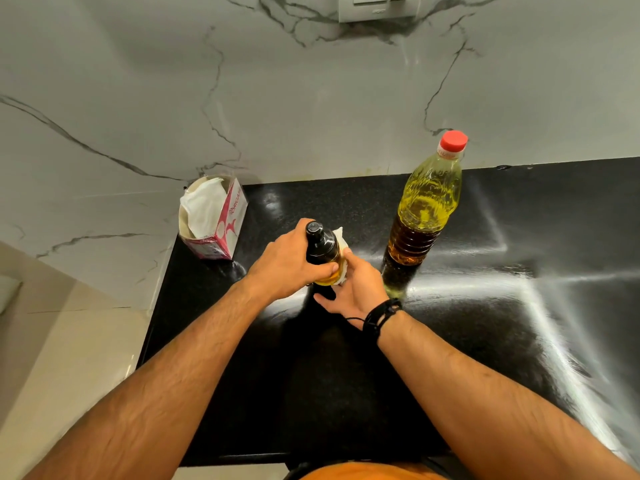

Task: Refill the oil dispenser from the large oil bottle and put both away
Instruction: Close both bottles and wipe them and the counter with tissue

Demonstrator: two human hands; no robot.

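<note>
On the glossy black stone bench (450, 341) the tall clear plastic oil bottle (424, 206), red-capped, stands just right of the small black-topped glass oil dispenser (323, 254). The left hand (287, 268) grips the dispenser while the right hand (356, 289) presses a white tissue (341, 237) against it. This looks like wiping after refilling; next comes carrying both away.

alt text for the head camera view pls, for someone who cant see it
A person's left hand grips a black-topped oil dispenser on a black counter while the right hand presses a white tissue against it. A red-capped large oil bottle stands to the right, a tissue box to the left.
</note>
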